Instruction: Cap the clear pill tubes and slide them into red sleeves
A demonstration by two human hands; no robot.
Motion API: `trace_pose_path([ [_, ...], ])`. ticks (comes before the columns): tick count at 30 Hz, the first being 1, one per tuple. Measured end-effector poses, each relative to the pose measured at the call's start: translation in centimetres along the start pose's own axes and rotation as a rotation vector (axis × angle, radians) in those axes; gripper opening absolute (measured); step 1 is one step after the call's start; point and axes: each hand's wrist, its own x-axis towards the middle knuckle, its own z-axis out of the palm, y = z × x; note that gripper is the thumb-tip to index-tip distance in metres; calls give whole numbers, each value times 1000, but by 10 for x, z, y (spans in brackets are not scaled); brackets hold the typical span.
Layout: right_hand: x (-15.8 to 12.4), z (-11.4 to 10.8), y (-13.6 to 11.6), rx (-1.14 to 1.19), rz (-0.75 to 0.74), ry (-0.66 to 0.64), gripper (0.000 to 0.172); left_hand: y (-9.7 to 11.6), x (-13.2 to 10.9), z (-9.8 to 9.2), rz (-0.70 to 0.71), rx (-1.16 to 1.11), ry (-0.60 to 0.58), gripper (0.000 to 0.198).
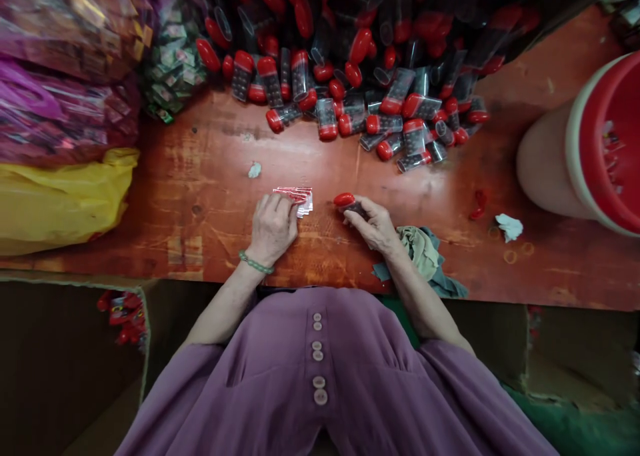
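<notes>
- tube [350, 205] with a red cap, small and clear-walled, sits in my right hand [376, 228], just above the tabletop [200, 176]; the grip is closed around its body with the cap poking out to the left.
- i judge the tube light and rigid, thin plastic, smooth enough to slip if pinched only at the rounded cap; the straight body is the better place to take hold.
- sachets [296, 197], a small flat stack in red and white, lie on the tabletop under the fingertips of my left hand [271, 228]; that grip is flat and pressing down, not wrapped around them.
- they look thin, soft and bendy to me, apt to fan out or slide, so i would pin the stack from above or pinch it by an edge.
- heap of like tubes [380, 103] lies farther back on the tabletop, well apart from both hands; a crumpled cloth [425, 256] rests by my right wrist, and a red-lined bucket [590, 149] stands at the right.
- writing: there is print on the sachets and on the bagged goods [65, 76] at the left, but it is too small and blurred to read; i can make out no brand.
</notes>
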Motion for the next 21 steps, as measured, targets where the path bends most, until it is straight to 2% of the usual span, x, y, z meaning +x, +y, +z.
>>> trace_pose_path([
  [4, 4, 13, -18, 28, -13, -20, 30, -5, 1, -1, -51, -95, 74, 17],
  [7, 9, 23, -28, 76, -12, -28, 24, -10, 1, -4, -49, -121, 59, 12],
  [9, 13, 29, -30, 163, 21, -13, 21, -11, -1, -5, -59, -90, 24, 20],
  [14, 21, 41, -28, 375, 91, 34, 35, -14, -7, -6, -82, -67, 12, 22],
  [21, 20, 47, -37, 269, 80, 5, 38, -19, 0, -18, -83, -135, 93, 24],
])
